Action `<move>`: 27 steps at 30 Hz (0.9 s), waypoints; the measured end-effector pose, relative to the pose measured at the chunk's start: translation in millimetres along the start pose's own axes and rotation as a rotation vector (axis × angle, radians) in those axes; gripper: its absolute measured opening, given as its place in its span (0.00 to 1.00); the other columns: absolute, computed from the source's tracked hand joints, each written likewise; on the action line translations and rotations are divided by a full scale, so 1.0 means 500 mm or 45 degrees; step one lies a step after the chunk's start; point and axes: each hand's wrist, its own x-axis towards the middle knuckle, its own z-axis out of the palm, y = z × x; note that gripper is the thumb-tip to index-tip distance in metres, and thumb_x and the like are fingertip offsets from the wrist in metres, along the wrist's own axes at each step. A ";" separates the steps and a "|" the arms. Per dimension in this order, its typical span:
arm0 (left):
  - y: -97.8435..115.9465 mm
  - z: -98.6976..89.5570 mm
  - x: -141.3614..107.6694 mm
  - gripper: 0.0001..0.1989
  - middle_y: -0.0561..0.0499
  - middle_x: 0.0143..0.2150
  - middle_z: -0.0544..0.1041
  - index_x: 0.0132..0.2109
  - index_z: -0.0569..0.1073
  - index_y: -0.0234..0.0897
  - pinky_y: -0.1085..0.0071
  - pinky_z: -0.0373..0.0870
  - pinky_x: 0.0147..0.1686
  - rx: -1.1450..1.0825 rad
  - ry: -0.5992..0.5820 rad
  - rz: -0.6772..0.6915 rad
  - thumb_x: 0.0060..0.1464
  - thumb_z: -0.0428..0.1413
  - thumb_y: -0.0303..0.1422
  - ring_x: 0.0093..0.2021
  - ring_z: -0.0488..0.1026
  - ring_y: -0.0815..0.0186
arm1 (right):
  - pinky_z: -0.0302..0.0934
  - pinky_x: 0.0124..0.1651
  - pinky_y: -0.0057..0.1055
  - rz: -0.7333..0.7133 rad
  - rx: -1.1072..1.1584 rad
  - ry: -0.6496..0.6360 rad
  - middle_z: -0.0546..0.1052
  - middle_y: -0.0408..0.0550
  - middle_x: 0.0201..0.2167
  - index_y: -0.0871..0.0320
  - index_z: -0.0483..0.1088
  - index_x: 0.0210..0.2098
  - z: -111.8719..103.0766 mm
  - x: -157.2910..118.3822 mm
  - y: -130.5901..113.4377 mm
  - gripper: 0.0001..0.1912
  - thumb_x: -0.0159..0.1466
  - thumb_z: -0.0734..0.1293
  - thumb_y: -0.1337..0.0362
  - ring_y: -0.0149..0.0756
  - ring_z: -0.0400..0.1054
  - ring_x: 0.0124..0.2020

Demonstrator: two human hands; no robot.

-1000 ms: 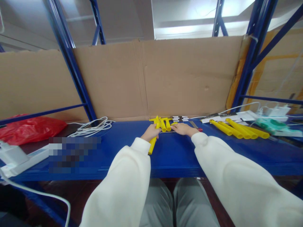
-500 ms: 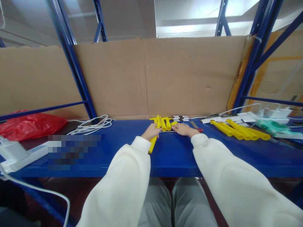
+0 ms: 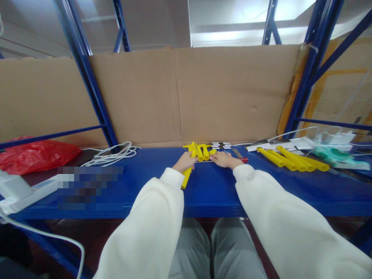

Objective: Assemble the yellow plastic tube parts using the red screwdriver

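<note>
My left hand is closed around a yellow tube, whose lower end sticks out below the fingers toward the table's front edge. Just beyond it lie several more yellow tubes with their round openings facing me. My right hand rests palm down on the blue table, its fingers stretched out to the left. Its fingertips are beside a short yellow piece; whether they touch it is hard to tell. A thin pale strip shows on the table between the two hands.
Small black-and-white boxes lie behind my right hand, with a red-handled tool beside it. Farther right are more yellow tubes. On the left are a coiled white cable, a red plastic bag and a white power strip. Cardboard stands behind.
The view has shifted very slightly. Both hands and the yellow tubes stay in practically the same places.
</note>
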 end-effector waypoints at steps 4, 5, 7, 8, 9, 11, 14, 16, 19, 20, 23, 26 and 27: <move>0.002 -0.001 -0.002 0.10 0.58 0.14 0.65 0.41 0.75 0.28 0.75 0.65 0.22 0.022 -0.004 0.003 0.57 0.50 0.24 0.15 0.65 0.69 | 0.48 0.64 0.62 -0.006 -0.002 0.001 0.64 0.58 0.66 0.52 0.64 0.65 0.000 0.004 -0.003 0.28 0.73 0.48 0.53 0.54 0.56 0.67; 0.003 -0.001 -0.004 0.10 0.58 0.14 0.65 0.41 0.75 0.28 0.75 0.65 0.21 0.024 -0.005 0.002 0.57 0.50 0.24 0.15 0.65 0.69 | 0.47 0.64 0.62 -0.008 0.002 0.001 0.64 0.57 0.66 0.52 0.64 0.65 0.000 0.005 -0.003 0.28 0.73 0.48 0.52 0.54 0.56 0.67; 0.005 -0.001 -0.007 0.10 0.58 0.14 0.65 0.41 0.75 0.28 0.75 0.65 0.21 0.022 -0.004 -0.005 0.57 0.50 0.24 0.15 0.64 0.69 | 0.46 0.64 0.64 -0.020 0.020 -0.001 0.64 0.57 0.66 0.52 0.64 0.65 0.001 0.005 -0.002 0.28 0.73 0.48 0.52 0.54 0.56 0.67; 0.006 -0.001 -0.008 0.10 0.58 0.14 0.65 0.41 0.75 0.28 0.76 0.64 0.20 0.020 -0.004 -0.008 0.57 0.50 0.23 0.14 0.64 0.69 | 0.46 0.64 0.64 -0.025 0.030 -0.002 0.65 0.56 0.66 0.51 0.64 0.65 0.001 0.004 -0.001 0.28 0.73 0.48 0.52 0.54 0.56 0.67; 0.007 -0.001 -0.009 0.10 0.58 0.13 0.64 0.41 0.75 0.28 0.76 0.64 0.19 0.017 -0.002 -0.008 0.57 0.49 0.23 0.14 0.64 0.69 | 0.46 0.64 0.65 -0.029 0.038 -0.001 0.65 0.56 0.66 0.51 0.64 0.65 0.000 0.003 0.000 0.28 0.73 0.48 0.52 0.54 0.56 0.67; 0.009 -0.001 -0.010 0.09 0.58 0.13 0.64 0.40 0.74 0.28 0.76 0.63 0.18 0.010 -0.002 -0.003 0.57 0.50 0.23 0.14 0.63 0.69 | 0.46 0.64 0.64 -0.029 0.043 0.007 0.66 0.56 0.66 0.51 0.64 0.65 0.000 0.000 0.000 0.28 0.73 0.48 0.51 0.54 0.57 0.66; 0.008 -0.001 -0.007 0.09 0.59 0.13 0.64 0.40 0.74 0.28 0.77 0.62 0.17 -0.002 -0.002 0.001 0.57 0.50 0.22 0.13 0.62 0.70 | 0.48 0.64 0.63 -0.030 0.036 0.027 0.67 0.57 0.65 0.50 0.65 0.64 0.001 -0.005 0.000 0.28 0.72 0.48 0.51 0.54 0.59 0.66; 0.005 0.000 -0.005 0.09 0.59 0.12 0.64 0.41 0.75 0.28 0.77 0.62 0.17 -0.006 -0.005 0.004 0.57 0.50 0.23 0.13 0.62 0.70 | 0.50 0.63 0.62 -0.040 0.036 0.046 0.68 0.57 0.64 0.50 0.65 0.64 0.003 -0.006 0.000 0.28 0.72 0.49 0.50 0.54 0.60 0.65; 0.001 0.000 0.000 0.09 0.58 0.13 0.64 0.41 0.75 0.28 0.77 0.62 0.18 -0.015 -0.009 0.022 0.56 0.50 0.23 0.14 0.64 0.70 | 0.53 0.62 0.60 -0.051 0.042 0.082 0.68 0.57 0.64 0.50 0.66 0.63 0.007 -0.007 0.003 0.27 0.72 0.50 0.51 0.54 0.61 0.64; 0.000 0.000 0.001 0.09 0.58 0.13 0.64 0.40 0.75 0.28 0.77 0.62 0.18 -0.021 -0.009 0.026 0.56 0.50 0.23 0.14 0.64 0.70 | 0.55 0.61 0.59 -0.057 0.046 0.095 0.69 0.57 0.63 0.50 0.67 0.63 0.007 -0.007 0.004 0.26 0.72 0.50 0.52 0.53 0.62 0.64; -0.003 0.001 0.004 0.09 0.58 0.13 0.64 0.41 0.75 0.28 0.77 0.62 0.17 -0.032 -0.010 0.023 0.56 0.50 0.22 0.14 0.63 0.70 | 0.57 0.60 0.55 -0.102 0.057 0.173 0.70 0.58 0.62 0.53 0.68 0.60 0.006 -0.007 0.004 0.24 0.73 0.52 0.55 0.52 0.63 0.63; -0.004 0.002 0.005 0.09 0.59 0.13 0.64 0.41 0.74 0.29 0.77 0.62 0.17 -0.029 -0.023 0.040 0.56 0.50 0.22 0.14 0.63 0.69 | 0.58 0.59 0.48 -0.203 0.023 0.365 0.72 0.60 0.59 0.58 0.70 0.56 0.001 -0.010 -0.003 0.20 0.72 0.54 0.60 0.48 0.64 0.61; -0.005 0.003 0.005 0.08 0.59 0.13 0.65 0.40 0.74 0.30 0.76 0.62 0.17 -0.031 -0.033 0.057 0.56 0.50 0.23 0.14 0.64 0.69 | 0.58 0.58 0.46 -0.244 0.005 0.432 0.73 0.61 0.58 0.59 0.70 0.55 0.000 -0.012 -0.006 0.19 0.72 0.55 0.61 0.48 0.65 0.60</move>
